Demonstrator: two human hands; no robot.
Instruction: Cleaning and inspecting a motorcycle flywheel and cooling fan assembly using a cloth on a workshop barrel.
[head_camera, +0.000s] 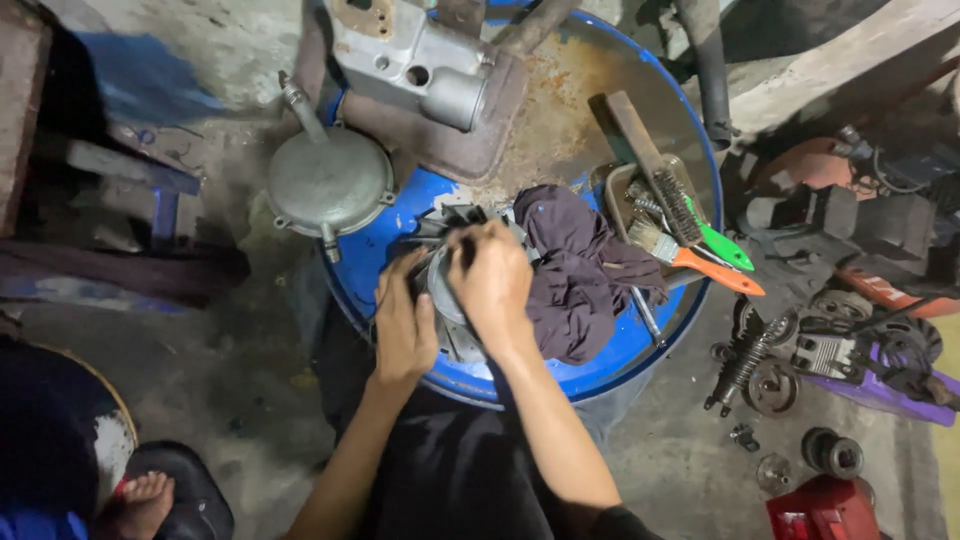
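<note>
A grey metal engine part rests on the near edge of a blue drum top. My left hand clasps its left side. Over the top of the part, my right hand is closed with the fingers pressed down on it; whatever lies under those fingers is hidden. A crumpled dark maroon rag lies right beside my right hand, touching the part.
On the drum: a silver engine casing, a round metal cover, a small tray with a wire brush, an orange-handled brush and a green-handled one. Springs, gears and engine parts litter the floor at right. A bare foot is at lower left.
</note>
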